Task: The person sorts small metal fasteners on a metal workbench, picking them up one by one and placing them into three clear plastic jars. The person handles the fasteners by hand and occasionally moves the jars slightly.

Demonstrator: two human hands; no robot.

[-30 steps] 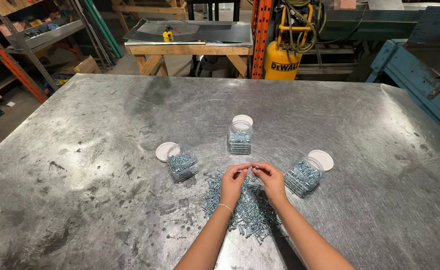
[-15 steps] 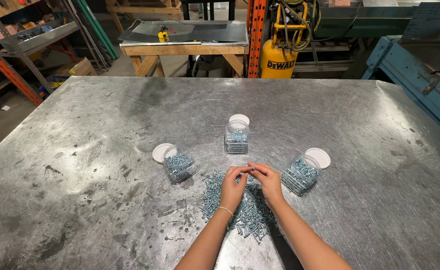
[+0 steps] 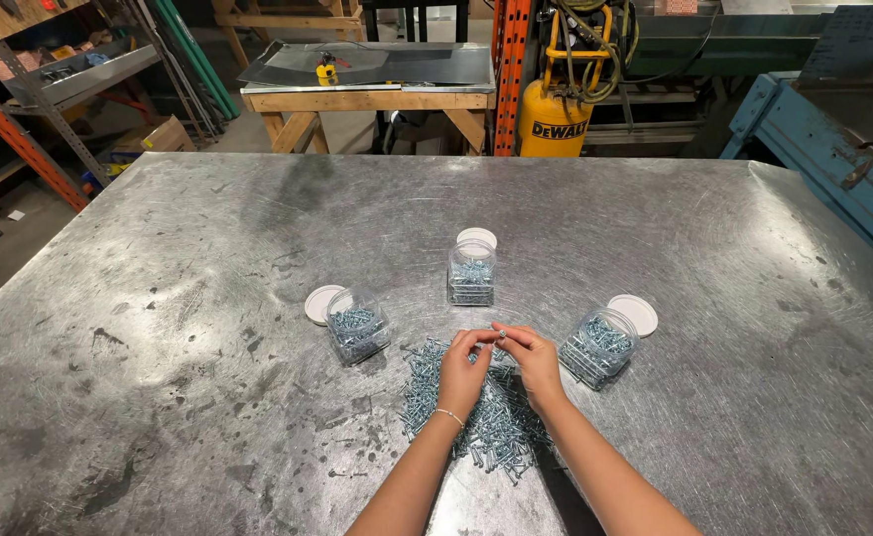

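left hand (image 3: pixel 463 369): poised above the pile, fingers curled in, its grip pinched with the right on one small screw (image 3: pixel 501 336); thin bracelet at the wrist.
right hand (image 3: pixel 534 362): fingertips meet the left's at that same screw; grip closed to a narrow pinch, palm down. which hand bears most of the screw i cannot tell.
screw pile (image 3: pixel 476 412): loose silvery screws spread on the counter (image 3: pixel 208 298) under and just in front of both hands, between the left jar and the right jar.
left jar (image 3: pixel 357 326): clear, open, partly filled with screws, white lid (image 3: pixel 319 303) lying touching it on the far left side.
middle jar (image 3: pixel 471 273): clear, open, upright beyond the hands, its lid (image 3: pixel 476 238) just behind.
right jar (image 3: pixel 595 347): clear, tilted on its side, mouth toward its lid (image 3: pixel 634 314), just beside the right hand.
doing it well: judging by the pinch, the screw is being looked over; best to keep it at the fingertips, turn it so length and head show, and compare with what each jar holds.
care: lift clear of the pile so neighbours don't snag; the tilted jar looks easy to nudge, so keep the right wrist off it.
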